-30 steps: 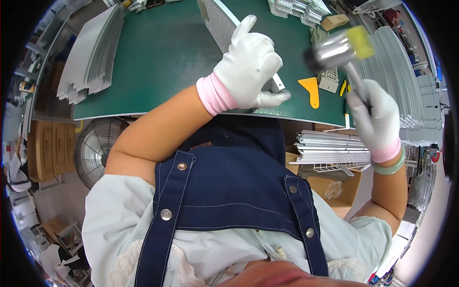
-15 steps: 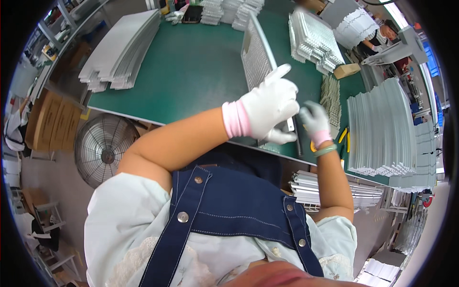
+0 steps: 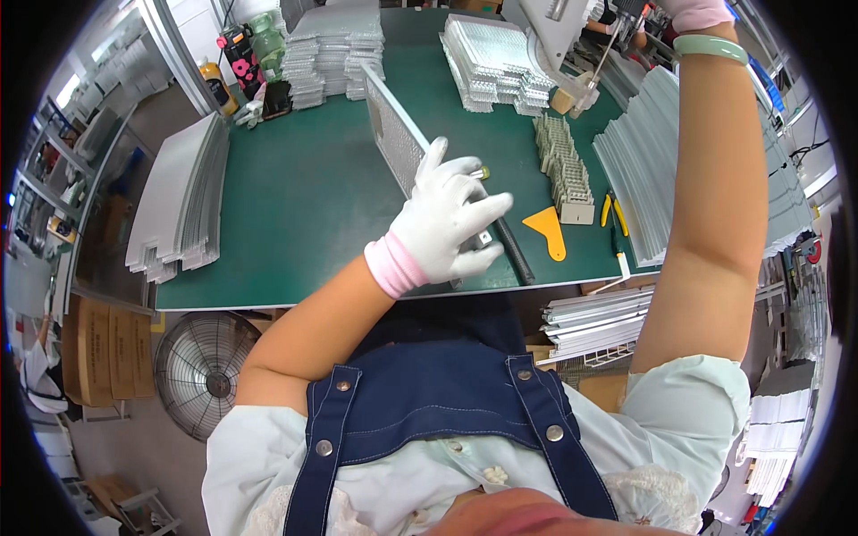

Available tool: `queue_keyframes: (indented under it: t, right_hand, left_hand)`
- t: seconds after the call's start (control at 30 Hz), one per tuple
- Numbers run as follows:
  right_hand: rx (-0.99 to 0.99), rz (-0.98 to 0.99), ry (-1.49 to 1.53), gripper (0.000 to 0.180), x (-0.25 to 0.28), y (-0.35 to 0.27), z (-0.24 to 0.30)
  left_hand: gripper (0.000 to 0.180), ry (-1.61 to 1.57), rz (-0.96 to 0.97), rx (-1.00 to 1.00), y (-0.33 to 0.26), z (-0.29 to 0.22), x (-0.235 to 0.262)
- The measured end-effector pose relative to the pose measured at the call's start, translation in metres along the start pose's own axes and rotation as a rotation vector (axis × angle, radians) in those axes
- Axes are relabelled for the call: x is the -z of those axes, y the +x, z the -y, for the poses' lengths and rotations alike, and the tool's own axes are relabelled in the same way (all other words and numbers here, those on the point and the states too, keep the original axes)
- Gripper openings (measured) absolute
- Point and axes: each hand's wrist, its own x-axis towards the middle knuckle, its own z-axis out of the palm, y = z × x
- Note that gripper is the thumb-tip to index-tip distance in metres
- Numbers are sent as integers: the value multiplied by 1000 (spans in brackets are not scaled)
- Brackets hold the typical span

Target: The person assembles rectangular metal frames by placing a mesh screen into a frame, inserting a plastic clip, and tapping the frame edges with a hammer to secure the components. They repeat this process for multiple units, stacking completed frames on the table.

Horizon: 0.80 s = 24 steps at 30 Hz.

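A perforated light-grey metal panel [image 3: 398, 134] stands on its long edge on the green table, tilted slightly. My left hand [image 3: 447, 219], in a white glove with a pink cuff, grips its near end, with the thumb along the top edge. My right hand [image 3: 699, 13] is raised at the top right edge of the picture, beside an electric screwdriver [image 3: 633, 9]. Only its pink cuff and lower part show; the fingers are hidden or cut off. Close to my left hand lies a black rod-like handle [image 3: 514, 252].
Thin panels [image 3: 183, 192] are stacked at the left, bubbly-textured sheets [image 3: 496, 62] at the back. To the right lie a row of small beige parts [image 3: 563, 165], a yellow scraper [image 3: 550, 234], yellow-handled pliers [image 3: 615, 213] and upright panels [image 3: 635, 152]. A fan [image 3: 214, 380] stands below left.
My right hand has gone from beside the panel's near end up to the top right, arm stretched out. My left hand stays on the panel. The whole view has shifted.
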Motion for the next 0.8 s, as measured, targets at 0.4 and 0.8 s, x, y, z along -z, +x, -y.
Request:
queue_keyframes:
  t: [0.4,0.8]
  right_hand:
    - [69,-41,64,33,24,-88,40]
    - [93,56,260,29,5,-111,62]
  left_hand:
    - [42,-63,15,129,4,-5,-22]
    - [38,58,-41,72,8,-12,-11]
